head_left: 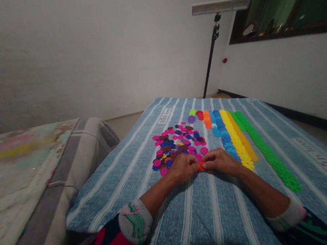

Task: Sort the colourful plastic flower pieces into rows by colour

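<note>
Over the striped cloth, a small orange disc is pinched between the fingertips of both hands. My left hand is closed on its left side, and my right hand is closed on its right side. Beyond my left hand spreads a loose pile of scalloped plastic discs in pink, purple, blue and brown. To the right lie colour-sorted rows: an orange row, a blue row, a yellow row and a long green row. My fingers partly hide the orange disc.
A blue and white striped cloth covers the table. At the left stands another surface under a grey striped cover. Behind the table rises a black stand with a light bar. A dark-framed window is at upper right.
</note>
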`<state>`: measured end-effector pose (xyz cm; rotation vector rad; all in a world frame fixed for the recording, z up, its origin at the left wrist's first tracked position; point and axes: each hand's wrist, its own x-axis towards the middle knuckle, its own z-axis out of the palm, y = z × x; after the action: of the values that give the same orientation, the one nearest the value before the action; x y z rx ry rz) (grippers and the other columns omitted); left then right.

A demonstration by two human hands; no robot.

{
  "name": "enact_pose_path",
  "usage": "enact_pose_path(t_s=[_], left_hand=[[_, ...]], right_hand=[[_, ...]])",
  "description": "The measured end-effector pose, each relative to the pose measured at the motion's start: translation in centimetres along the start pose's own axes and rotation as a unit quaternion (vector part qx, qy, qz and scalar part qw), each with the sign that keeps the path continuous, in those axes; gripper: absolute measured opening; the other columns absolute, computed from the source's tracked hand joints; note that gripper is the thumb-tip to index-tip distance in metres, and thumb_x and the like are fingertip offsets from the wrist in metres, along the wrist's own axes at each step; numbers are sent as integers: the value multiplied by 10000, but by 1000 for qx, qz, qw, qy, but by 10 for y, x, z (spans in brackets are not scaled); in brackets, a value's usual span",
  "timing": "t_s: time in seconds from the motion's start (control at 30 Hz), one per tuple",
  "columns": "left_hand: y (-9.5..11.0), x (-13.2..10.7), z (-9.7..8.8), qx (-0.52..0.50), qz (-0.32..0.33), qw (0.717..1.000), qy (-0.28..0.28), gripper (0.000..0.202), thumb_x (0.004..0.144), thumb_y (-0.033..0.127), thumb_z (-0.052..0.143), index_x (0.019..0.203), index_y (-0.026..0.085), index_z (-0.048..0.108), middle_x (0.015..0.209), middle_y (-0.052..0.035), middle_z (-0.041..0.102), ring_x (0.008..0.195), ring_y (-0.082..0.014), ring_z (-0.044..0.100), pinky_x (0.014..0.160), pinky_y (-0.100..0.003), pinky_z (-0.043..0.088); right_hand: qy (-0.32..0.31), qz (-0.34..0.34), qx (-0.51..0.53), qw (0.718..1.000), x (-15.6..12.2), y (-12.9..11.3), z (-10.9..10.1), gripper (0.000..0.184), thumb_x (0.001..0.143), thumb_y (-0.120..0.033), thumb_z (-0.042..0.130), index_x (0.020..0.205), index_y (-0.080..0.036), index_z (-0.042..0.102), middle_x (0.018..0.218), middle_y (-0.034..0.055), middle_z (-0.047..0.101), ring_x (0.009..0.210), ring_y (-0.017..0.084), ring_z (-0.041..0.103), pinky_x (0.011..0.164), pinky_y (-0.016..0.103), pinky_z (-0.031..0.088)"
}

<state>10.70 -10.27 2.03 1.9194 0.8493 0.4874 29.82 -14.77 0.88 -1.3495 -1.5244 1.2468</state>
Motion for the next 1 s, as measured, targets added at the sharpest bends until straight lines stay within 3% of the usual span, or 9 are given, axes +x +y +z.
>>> enact_pose_path(t_s=[0.43, 0.53, 0.63, 0.8, 0.93, 1.0], left_hand=[[5, -3, 1, -19, 8, 1000, 20, 140, 707, 196, 554, 604, 130, 621, 554, 31, 493, 538, -83, 417, 518, -218, 291], [5, -5, -5, 16, -2, 999, 38, 127, 698, 167, 545, 647, 134, 657, 565, 27, 527, 548, -92, 442, 529, -218, 312], [1, -12, -23, 52, -23, 996, 71, 158, 725, 178, 522, 639, 146, 651, 568, 13, 572, 559, -108, 493, 544, -218, 350], [-12, -31, -70, 166, -80, 976, 112, 240, 786, 255, 482, 662, 160, 664, 595, 6, 606, 576, -126, 539, 575, -231, 365], [-12, -41, -96, 316, -148, 933, 90, 253, 817, 247, 460, 676, 173, 656, 634, -10, 628, 634, -144, 566, 577, -240, 326], [-7, -43, -102, 376, -166, 908, 80, 252, 836, 252, 456, 734, 182, 676, 709, -32, 667, 689, -162, 592, 582, -251, 310]], right_hand=[[21, 4, 36, 999, 4, 3, 4, 261, 642, -372, 766, 660, -118, 709, 523, 8, 585, 486, 96, 474, 468, 237, 317], [39, -8, -2, 999, 5, 2, 1, 240, 675, -364, 731, 662, -125, 721, 546, 26, 610, 508, 111, 497, 476, 242, 335], [90, -31, -73, 993, 7, -2, -12, 232, 721, -359, 685, 681, -136, 739, 598, 42, 652, 553, 133, 539, 511, 251, 378], [185, -41, -283, 940, 31, -11, -56, 219, 783, -353, 631, 736, -183, 761, 716, 34, 710, 710, 175, 631, 608, 249, 431], [228, 25, -461, 857, 69, -12, -93, 203, 813, -333, 628, 846, -206, 782, 962, 60, 738, 891, 202, 654, 709, 248, 450], [240, 45, -485, 840, 88, -10, -104, 198, 803, -308, 639, 890, -204, 784, 1038, 78, 727, 953, 225, 652, 736, 258, 455]])
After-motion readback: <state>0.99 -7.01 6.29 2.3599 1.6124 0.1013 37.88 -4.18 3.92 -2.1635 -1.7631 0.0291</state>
